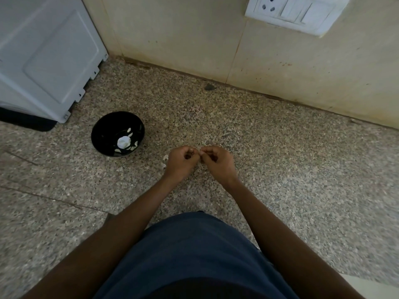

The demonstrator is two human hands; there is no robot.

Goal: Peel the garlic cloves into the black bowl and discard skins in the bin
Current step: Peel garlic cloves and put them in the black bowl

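Left hand [181, 161] & right hand [217, 161], fingers curled, pinch a tiny garlic clove [199, 152] mid-peel over speckled stone counter [280, 169]; round black bowl w/ peeled cloves [101, 137] nearby left. Next, prob.: strip skin, drop clove in.

No text, label, brand, number or sign can be read anywhere. The switch plate [296, 12] on the wall carries only a socket and blank rockers, and the white appliance [46, 55] to its left shows a plain panel without markings.
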